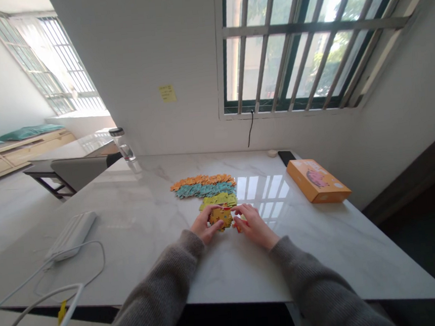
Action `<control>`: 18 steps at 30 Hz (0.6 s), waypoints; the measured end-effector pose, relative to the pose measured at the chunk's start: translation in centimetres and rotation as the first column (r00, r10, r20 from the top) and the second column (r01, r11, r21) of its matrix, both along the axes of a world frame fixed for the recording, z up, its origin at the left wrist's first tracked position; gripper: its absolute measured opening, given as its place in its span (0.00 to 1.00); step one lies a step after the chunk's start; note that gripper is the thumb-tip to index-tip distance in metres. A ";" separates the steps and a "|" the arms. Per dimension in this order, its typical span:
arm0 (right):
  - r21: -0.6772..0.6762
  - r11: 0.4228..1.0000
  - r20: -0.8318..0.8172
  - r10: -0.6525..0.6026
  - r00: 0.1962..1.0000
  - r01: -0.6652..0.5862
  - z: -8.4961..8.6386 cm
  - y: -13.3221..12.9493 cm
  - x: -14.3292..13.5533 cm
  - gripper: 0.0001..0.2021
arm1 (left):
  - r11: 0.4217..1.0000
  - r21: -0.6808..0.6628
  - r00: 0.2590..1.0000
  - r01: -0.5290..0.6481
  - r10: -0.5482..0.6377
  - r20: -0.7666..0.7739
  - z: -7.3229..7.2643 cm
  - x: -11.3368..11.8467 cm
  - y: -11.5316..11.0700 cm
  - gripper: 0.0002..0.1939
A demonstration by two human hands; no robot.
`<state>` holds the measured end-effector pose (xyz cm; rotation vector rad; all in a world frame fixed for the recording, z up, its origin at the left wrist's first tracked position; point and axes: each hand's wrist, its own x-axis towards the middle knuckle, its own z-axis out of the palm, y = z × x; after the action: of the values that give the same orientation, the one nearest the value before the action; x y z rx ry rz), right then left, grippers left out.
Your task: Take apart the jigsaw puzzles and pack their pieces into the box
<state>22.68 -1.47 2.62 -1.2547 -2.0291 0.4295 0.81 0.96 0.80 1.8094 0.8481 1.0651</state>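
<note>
My left hand (207, 226) curls its fingers and thumb round the left side of some yellow puzzle pieces (220, 216) with small dots. Facing it, my right hand (254, 224) has its thumb and fingers bent at the right side of the same pieces, gripping a red puzzle piece (239, 226) that they partly hide. Just beyond both hands lies a band of lime-green puzzle pieces (218, 200). Behind that come a wider heap of teal puzzle pieces (204, 189) and a row of orange puzzle pieces (203, 180).
The white marbled table (150, 260) carries an orange box (318, 181) and a black phone (286, 158) at right. A white power strip (71, 235) with cables lies at left; a water bottle (123, 145) stands at the back left. A wall (195, 129) borders the far edge.
</note>
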 end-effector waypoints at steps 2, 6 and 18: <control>-0.001 1.000 0.010 -0.025 1.000 0.025 0.0 0.2 0.4 0.12 | 1.000 -0.009 1.000 -0.007 0.007 0.000 -0.1 -0.1 0.1 0.24; -0.010 0.997 0.033 -0.073 0.997 0.074 -0.2 0.7 1.7 0.14 | 0.996 -0.004 0.991 -0.090 0.090 -0.096 -0.4 -0.3 0.3 0.25; -0.142 0.987 0.317 -0.025 0.948 0.074 -0.8 0.4 2.1 0.23 | 1.000 -0.006 0.974 -0.014 0.013 -0.226 -0.2 0.1 -0.7 0.27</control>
<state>24.80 -1.12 1.81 -1.5471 -2.2572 0.3858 0.96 0.26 0.63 1.9465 0.9986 0.8732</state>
